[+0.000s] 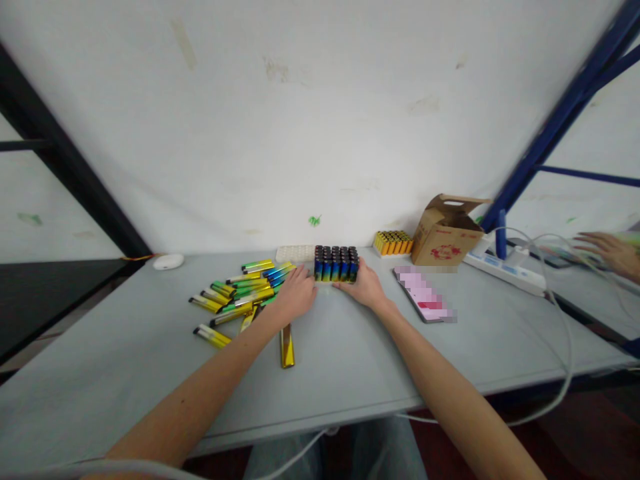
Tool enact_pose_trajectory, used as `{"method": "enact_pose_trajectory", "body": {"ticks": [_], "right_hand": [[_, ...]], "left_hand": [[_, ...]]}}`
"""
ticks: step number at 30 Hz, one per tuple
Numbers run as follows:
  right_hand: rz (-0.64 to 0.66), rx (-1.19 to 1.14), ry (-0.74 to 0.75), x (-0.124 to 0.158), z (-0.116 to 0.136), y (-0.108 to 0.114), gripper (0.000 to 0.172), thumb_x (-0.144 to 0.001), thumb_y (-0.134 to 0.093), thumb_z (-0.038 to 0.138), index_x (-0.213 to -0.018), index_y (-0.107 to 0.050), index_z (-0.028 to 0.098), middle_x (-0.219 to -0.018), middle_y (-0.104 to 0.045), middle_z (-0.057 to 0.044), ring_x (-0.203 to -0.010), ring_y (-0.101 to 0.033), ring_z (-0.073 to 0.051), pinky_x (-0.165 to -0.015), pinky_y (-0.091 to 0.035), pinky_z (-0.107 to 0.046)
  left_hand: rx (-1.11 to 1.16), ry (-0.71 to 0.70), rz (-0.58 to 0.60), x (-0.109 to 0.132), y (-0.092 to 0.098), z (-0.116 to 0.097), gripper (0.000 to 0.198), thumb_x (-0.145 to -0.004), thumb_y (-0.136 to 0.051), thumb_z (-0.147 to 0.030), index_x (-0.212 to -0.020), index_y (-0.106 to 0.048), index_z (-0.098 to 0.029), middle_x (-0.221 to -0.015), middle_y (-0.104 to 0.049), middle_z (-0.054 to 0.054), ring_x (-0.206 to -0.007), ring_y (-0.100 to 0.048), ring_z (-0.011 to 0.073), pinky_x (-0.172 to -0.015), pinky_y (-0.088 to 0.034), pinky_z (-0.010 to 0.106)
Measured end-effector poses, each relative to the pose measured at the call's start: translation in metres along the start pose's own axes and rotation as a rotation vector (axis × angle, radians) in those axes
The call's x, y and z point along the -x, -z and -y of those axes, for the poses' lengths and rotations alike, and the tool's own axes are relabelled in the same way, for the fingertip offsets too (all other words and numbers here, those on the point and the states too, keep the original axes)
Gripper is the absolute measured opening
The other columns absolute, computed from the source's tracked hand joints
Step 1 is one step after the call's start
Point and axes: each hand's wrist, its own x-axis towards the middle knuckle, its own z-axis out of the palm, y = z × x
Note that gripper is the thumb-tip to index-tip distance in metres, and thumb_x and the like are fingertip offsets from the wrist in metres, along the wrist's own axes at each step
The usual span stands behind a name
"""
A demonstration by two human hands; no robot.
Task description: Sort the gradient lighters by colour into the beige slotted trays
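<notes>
A block of upright batteries [336,264], dark blue and green with black tops, stands in rows near the middle of the table. My right hand [364,287] is closed around its right front corner, thumb along the front and fingers at the side. Left of the block, my left hand [296,295] lies low with its fingers stretched forward, next to blue wrapped battery packs [280,271]. Whether it touches the block I cannot tell. Yellow and green battery packs [250,294] lie in a loose heap beyond my left wrist. One gold pack [287,348] lies nearer the front edge.
An empty-looking pale tray [295,253] lies by the wall. At back right stand yellow batteries [393,243] and an open cardboard box [445,233]. A phone [424,295], a power strip [505,268] and cables are to the right. Another person's hand [607,250] shows far right.
</notes>
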Motion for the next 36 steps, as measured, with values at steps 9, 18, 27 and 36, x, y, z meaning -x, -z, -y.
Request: {"method": "enact_pose_trajectory", "body": {"ticks": [9, 18, 27, 36], "right_hand": [[-0.067, 0.138, -0.105, -0.012, -0.023, 0.005, 0.072, -0.069, -0.071, 0.060, -0.122, -0.051, 0.015, -0.105, -0.069, -0.016, -0.103, -0.063, -0.033, -0.084, -0.047, -0.040], [-0.030, 0.170, -0.143, -0.041, -0.024, -0.014, 0.061, -0.081, -0.064, 0.049, -0.128, -0.048, 0.012, -0.123, -0.061, -0.020, -0.126, -0.048, -0.033, -0.102, -0.035, -0.044], [-0.019, 0.166, -0.212, -0.057, -0.023, -0.022, 0.061, -0.084, -0.060, 0.050, -0.129, -0.046, 0.011, -0.128, -0.058, -0.022, -0.125, -0.048, -0.035, -0.104, -0.031, -0.047], [-0.058, 0.188, -0.260, -0.054, -0.022, -0.023, 0.075, -0.085, -0.058, 0.047, -0.140, -0.031, 0.003, -0.136, -0.051, -0.024, -0.129, -0.046, -0.033, -0.105, -0.032, -0.041]], "left_hand": [[0.002, 0.100, -0.160, -0.033, -0.014, -0.016, 0.028, -0.087, -0.046, -0.019, -0.088, -0.073, -0.015, -0.111, -0.067, 0.017, -0.121, -0.050, 0.0340, -0.104, -0.037, 0.051], [-0.076, 0.195, -0.095, -0.061, -0.011, -0.008, 0.029, -0.090, -0.047, -0.024, -0.096, -0.073, -0.011, -0.126, -0.061, 0.019, -0.134, -0.038, 0.0371, -0.111, -0.026, 0.054], [0.010, 0.184, 0.025, -0.072, -0.011, 0.007, 0.034, -0.092, -0.044, -0.032, -0.112, -0.065, -0.014, -0.145, -0.043, 0.020, -0.141, -0.025, 0.0419, -0.108, -0.023, 0.065], [-0.020, 0.359, 0.191, -0.036, 0.006, 0.013, 0.053, -0.091, -0.042, -0.048, -0.130, -0.048, -0.012, -0.139, -0.048, 0.023, -0.133, -0.039, 0.0381, -0.107, -0.026, 0.063]]}}
